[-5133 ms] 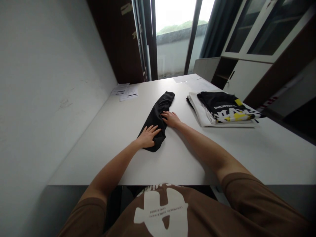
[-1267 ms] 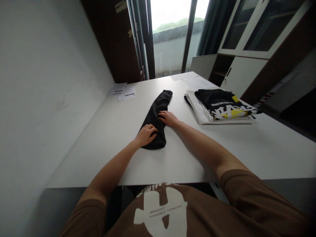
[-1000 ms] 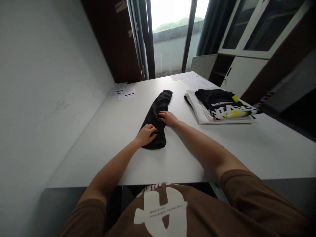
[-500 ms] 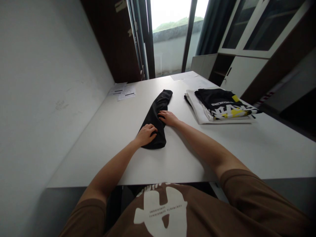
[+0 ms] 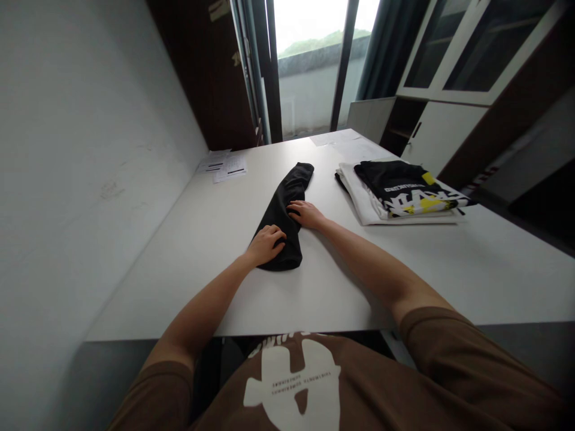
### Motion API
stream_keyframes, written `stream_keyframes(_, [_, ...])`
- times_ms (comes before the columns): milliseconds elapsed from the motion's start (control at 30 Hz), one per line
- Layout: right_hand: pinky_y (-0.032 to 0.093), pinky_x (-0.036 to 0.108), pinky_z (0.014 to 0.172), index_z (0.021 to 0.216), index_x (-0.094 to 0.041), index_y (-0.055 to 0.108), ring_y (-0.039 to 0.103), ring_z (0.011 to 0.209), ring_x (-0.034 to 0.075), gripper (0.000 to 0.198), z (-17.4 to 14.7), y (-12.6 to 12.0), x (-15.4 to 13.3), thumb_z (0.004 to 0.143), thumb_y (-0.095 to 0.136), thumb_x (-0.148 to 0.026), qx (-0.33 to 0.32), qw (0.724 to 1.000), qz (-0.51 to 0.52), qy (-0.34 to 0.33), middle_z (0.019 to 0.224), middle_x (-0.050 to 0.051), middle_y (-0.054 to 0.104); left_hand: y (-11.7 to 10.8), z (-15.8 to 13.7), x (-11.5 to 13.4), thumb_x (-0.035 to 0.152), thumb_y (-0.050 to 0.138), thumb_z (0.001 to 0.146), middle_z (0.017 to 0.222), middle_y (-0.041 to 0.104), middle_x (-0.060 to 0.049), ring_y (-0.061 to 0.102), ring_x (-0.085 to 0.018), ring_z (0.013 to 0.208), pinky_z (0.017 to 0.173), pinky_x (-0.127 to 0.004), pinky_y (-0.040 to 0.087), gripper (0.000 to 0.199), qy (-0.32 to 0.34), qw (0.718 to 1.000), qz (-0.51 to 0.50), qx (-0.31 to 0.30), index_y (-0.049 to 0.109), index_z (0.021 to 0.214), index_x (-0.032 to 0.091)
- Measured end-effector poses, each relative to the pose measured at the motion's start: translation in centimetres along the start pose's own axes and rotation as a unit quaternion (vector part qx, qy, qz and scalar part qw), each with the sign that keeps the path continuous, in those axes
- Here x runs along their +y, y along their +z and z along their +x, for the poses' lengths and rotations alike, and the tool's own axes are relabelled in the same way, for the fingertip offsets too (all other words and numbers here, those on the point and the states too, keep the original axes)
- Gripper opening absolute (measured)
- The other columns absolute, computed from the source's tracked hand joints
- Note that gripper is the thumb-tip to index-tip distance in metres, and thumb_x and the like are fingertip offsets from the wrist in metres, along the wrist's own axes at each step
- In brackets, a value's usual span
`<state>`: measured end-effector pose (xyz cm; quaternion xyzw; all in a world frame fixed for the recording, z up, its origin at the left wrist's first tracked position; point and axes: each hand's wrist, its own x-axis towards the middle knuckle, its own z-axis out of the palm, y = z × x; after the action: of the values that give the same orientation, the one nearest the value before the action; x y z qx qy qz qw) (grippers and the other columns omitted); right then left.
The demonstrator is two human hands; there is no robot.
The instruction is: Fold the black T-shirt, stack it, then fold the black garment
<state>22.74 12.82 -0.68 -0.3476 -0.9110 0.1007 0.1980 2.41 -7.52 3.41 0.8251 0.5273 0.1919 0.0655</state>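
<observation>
A black folded garment [image 5: 284, 202] lies as a long narrow strip on the white table, its far end bent toward the right; its exact kind does not show. My left hand [image 5: 266, 244] rests on top of its near part, fingers stretched over the cloth and slightly curved. On its right edge, a little farther away, lies my right hand [image 5: 306, 214] with fingertips on the fabric and fingers extended. Neither hand is closed round the cloth. What lies under the palms is hidden.
To the right sits a stack of folded clothes [image 5: 404, 190], black with white and yellow print on top, white below. Paper sheets [image 5: 231, 166] lie at the far left by the wall [image 5: 90, 149]. More papers [image 5: 345, 142] are at the table's [image 5: 188, 263] far end.
</observation>
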Motion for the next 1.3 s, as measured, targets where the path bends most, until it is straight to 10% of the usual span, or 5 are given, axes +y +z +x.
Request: stream_keyframes(1300, [0.044,0.053,0.133,0.151,-0.027,0.075,0.056,0.157,0.033,0.043,-0.13,-0.41,-0.51,0.111,0.063,-0.039,-0.007,1.000,0.003,0.013,0.167,0.009,0.062,-0.03,-0.05,0.02,0.025,0.067,0.104,0.128,0.071,-0.009,0.064,-0.031,0.123,0.117,-0.052,0.056,0.021,-0.005,1.000,-0.002,-0.002,0.077,0.122,0.025])
